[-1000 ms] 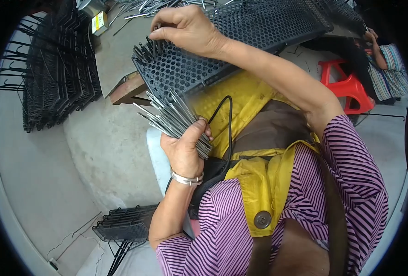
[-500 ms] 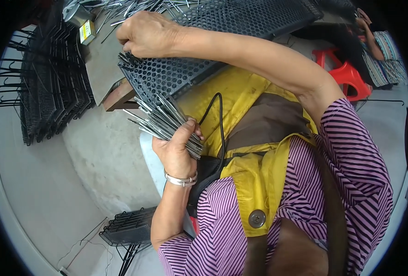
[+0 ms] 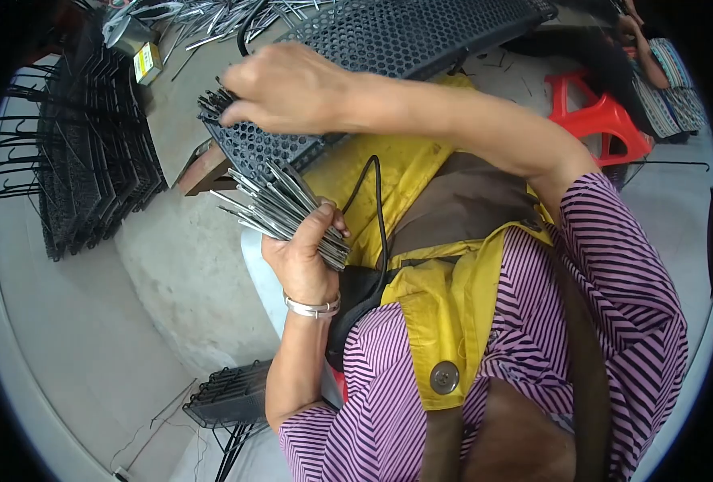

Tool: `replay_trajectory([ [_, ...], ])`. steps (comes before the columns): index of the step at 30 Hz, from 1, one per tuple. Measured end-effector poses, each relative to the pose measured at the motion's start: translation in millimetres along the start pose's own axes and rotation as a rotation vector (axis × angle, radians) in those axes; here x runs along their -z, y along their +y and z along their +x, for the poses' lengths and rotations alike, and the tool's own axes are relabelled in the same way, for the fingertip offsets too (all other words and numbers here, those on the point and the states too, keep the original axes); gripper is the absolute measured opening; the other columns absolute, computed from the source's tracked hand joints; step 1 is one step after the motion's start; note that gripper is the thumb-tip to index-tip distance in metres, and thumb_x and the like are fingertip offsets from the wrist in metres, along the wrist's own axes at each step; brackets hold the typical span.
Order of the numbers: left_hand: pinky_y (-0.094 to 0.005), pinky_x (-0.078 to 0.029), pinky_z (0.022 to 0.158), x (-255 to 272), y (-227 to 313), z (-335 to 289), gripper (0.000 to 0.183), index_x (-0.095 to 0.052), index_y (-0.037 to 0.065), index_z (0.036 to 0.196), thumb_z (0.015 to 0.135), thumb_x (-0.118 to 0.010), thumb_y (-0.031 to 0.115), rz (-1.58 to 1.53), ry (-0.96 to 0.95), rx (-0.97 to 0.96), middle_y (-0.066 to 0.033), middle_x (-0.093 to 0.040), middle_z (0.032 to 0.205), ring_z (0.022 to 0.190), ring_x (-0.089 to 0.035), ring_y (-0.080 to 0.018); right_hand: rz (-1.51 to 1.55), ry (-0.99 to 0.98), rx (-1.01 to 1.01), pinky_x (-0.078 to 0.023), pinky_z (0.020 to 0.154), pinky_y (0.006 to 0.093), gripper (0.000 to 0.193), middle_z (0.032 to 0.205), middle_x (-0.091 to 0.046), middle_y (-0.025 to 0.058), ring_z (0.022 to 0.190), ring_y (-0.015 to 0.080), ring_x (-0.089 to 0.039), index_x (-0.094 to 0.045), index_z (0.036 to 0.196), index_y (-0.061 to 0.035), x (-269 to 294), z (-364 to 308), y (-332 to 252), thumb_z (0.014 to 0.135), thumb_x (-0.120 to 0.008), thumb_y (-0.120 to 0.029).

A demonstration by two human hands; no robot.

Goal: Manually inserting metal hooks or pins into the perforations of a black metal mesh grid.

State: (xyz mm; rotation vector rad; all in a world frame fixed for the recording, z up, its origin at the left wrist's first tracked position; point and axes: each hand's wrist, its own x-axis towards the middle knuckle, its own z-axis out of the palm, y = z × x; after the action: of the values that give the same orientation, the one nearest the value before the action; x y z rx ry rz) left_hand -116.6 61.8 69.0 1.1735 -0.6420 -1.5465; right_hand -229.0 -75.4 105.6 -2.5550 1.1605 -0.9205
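My left hand [image 3: 304, 261] is closed around a bundle of thin silvery metal rods [image 3: 272, 201], which fan out toward the upper left. My right hand [image 3: 288, 90], slightly blurred, reaches over the near left end of a black perforated panel [image 3: 405, 40]. Its fingers are curled beside short dark prongs [image 3: 214, 103] at that end; whatever they pinch is hidden. From the panel's far side a black hooked wire [image 3: 244, 36] rises near this hand. The panel slants from my lap to the upper right, above a yellow apron [image 3: 389, 177].
Loose silvery rods [image 3: 220, 20] lie on the table beside a metal can [image 3: 127, 36] and a small yellow-white box [image 3: 147, 63]. Black racks with hooked wires [image 3: 91, 161] are stacked at left, another rack [image 3: 232, 394] below. A red stool [image 3: 602, 120] and another person [image 3: 662, 88] are at right.
My right hand has moved slightly down and to the right over the panel's end. The hooked wire now shows above it. My left hand still grips the rods, nearly unmoved.
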Motion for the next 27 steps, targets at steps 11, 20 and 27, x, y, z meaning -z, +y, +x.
replay_trajectory([
  [11,-0.0287,-0.049,0.05,-10.1,4.9,-2.9,0.023,-0.05,-0.005,0.091,0.069,-0.054,-0.008,-0.032,-0.087,0.014,-0.012,-0.058,0.073,0.058,-0.058,-0.0199,0.98,-0.167,-0.434,-0.043,0.05,0.0204,0.014,0.062,-0.058,0.0041,0.056,0.0063,-0.053,-0.059,0.08,0.0047,3.6,-72.5,-14.0,0.072,-0.064,-0.005],
  [20,-0.0293,-0.05,0.051,-4.8,2.3,-0.4,0.024,-0.049,-0.006,0.091,0.068,-0.053,-0.01,-0.065,-0.034,0.067,-0.0139,-0.059,0.075,0.059,-0.059,-0.0216,1.251,-0.143,-0.694,-0.044,0.046,0.0186,0.003,0.062,-0.059,0.0046,0.051,0.0074,-0.056,-0.059,0.074,0.0015,1.2,-93.1,-20.6,0.074,-0.061,0.001],
  [27,-0.03,-0.052,0.054,-6.8,3.3,-2.1,0.016,-0.052,-0.005,0.084,0.069,-0.053,-0.011,-0.083,0.071,0.06,-0.0135,-0.059,0.074,0.061,-0.06,-0.0217,1.091,-0.103,-0.598,-0.049,0.047,0.0208,0.005,0.063,-0.06,0.0073,0.051,0.0098,-0.058,-0.06,0.073,0.0029,24.6,-77.1,-5.7,0.074,-0.063,-0.001],
])
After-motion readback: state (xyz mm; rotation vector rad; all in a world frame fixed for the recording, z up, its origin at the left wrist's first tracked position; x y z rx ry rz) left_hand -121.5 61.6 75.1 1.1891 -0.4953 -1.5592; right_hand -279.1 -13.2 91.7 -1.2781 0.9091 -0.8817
